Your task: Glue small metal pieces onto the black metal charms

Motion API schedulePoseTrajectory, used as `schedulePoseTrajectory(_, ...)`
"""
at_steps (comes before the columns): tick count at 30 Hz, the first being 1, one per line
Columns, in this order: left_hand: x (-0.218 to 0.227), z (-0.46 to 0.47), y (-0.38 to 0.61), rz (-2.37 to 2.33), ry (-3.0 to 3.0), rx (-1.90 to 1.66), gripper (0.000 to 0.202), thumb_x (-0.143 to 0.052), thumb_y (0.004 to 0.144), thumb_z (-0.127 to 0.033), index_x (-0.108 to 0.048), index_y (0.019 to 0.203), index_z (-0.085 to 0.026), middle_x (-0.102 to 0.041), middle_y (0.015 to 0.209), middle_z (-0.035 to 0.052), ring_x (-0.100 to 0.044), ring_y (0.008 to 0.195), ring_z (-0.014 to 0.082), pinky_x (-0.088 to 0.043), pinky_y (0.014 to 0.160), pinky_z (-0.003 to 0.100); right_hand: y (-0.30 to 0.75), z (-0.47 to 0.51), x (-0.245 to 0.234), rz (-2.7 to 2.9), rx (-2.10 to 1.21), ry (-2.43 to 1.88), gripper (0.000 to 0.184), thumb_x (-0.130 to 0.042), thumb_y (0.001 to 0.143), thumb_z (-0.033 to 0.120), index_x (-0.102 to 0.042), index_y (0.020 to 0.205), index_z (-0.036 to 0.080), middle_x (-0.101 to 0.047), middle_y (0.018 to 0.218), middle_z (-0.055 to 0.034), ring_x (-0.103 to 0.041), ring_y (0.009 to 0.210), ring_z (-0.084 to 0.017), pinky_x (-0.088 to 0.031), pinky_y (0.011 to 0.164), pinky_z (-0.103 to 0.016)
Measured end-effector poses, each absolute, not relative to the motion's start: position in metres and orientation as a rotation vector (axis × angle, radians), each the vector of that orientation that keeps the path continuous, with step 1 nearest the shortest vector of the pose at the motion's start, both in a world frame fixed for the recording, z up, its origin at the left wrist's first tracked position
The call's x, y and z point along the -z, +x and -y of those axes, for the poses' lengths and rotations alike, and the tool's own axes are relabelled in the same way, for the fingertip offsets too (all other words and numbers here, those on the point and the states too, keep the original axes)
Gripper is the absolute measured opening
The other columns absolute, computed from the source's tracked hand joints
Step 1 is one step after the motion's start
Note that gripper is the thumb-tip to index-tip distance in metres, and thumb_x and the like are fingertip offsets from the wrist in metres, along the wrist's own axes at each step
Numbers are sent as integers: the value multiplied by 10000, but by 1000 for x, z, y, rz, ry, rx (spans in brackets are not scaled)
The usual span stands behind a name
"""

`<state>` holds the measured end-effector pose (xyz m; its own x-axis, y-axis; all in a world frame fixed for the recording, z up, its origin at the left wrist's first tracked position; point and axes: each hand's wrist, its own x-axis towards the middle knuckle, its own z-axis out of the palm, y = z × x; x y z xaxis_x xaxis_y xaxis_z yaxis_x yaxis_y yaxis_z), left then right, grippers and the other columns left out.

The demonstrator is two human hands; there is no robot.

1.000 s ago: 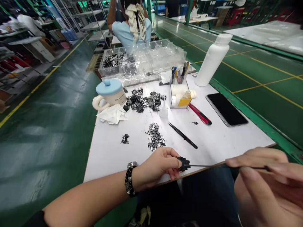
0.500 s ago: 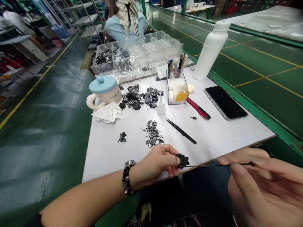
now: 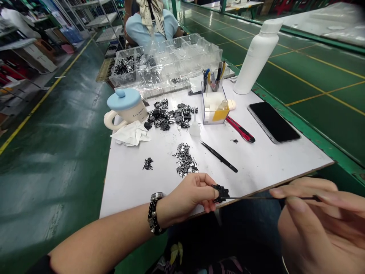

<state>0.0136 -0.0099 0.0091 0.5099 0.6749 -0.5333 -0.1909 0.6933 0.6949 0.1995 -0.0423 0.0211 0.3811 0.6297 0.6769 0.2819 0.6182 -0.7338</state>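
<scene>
My left hand [image 3: 195, 191] pinches a small black plastic part [image 3: 221, 193] between thumb and fingers, close to the front edge of the table. In my right hand [image 3: 316, 220], thumb and fingers grip a thin dark rod [image 3: 253, 198], perhaps a slim file or needle tool; its kind is unclear. The rod's far end meets the right side of the black part. Beyond my left hand lies a pile of small shiny metal pieces [image 3: 186, 160]. Black tweezers [image 3: 219, 156] rest to the right of that pile, and a little heap of tiny black bits [image 3: 148, 164] lies left of it.
Farther back are a pile of black parts [image 3: 171, 115], a blue-lidded mug [image 3: 128, 108], crumpled tissue [image 3: 131, 134], a clear tool holder [image 3: 215, 106], a red cutter [image 3: 241, 129], a phone [image 3: 273, 121] and a white bottle [image 3: 256, 59]. Clear trays [image 3: 176, 57] stand before a seated person [image 3: 149, 26].
My right hand has shifted slightly to the right with the rod. My left hand and the black part keep nearly the same place; the view has tilted a little.
</scene>
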Motion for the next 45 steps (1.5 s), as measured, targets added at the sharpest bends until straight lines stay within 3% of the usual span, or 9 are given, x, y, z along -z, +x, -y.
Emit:
schedulePoseTrajectory(3, -8, 10, 13, -889, 624, -551, 170, -654, 580, -176, -548, 710, -144, -584, 449, -15, -534, 398, 85, -382, 382, 122, 198, 34, -21, 1142, -203, -934, 453, -729, 612, -31, -679, 947, 270, -593, 661, 31, -633, 629, -239, -510, 501, -410)
schedulePoseTrajectory(11, -10, 9, 13, -913, 663, -508, 191, -642, 566, -166, -521, 713, -154, -574, 435, -35, -518, 382, 79, -372, 393, 131, 189, 22, -14, 1155, -208, -836, 322, -684, 671, -39, -647, 940, 134, -657, 719, -11, -661, 648, -213, -526, 500, -343)
schedulePoseTrajectory(35, -10, 9, 14, -922, 667, -509, 178, -626, 571, -134, -508, 702, -161, -573, 437, -29, -496, 383, 85, -354, 399, 160, 187, 30, -17, 1116, -208, -950, 252, -718, 668, 19, -665, 871, 158, -655, 721, -26, -632, 617, -225, -488, 490, -382)
schedulePoseTrajectory(41, -7, 10, 13, -896, 670, -525, 183, -629, 568, -161, -520, 715, -159, -546, 410, -40, -508, 379, 96, -356, 405, 162, 194, 6, -21, 1124, 2, -756, 353, -729, 628, -23, -669, 928, 153, -624, 685, 1, -659, 678, -233, -535, 538, -375)
schedulePoseTrajectory(45, -6, 12, 15, -914, 648, -569, 207, -624, 537, -156, -511, 711, -162, -531, 399, -50, -481, 360, 94, -340, 381, 159, 204, -46, -40, 1120, 178, -733, 332, -767, 637, 67, -666, 927, 193, -617, 787, -10, -658, 666, -218, -551, 576, -384)
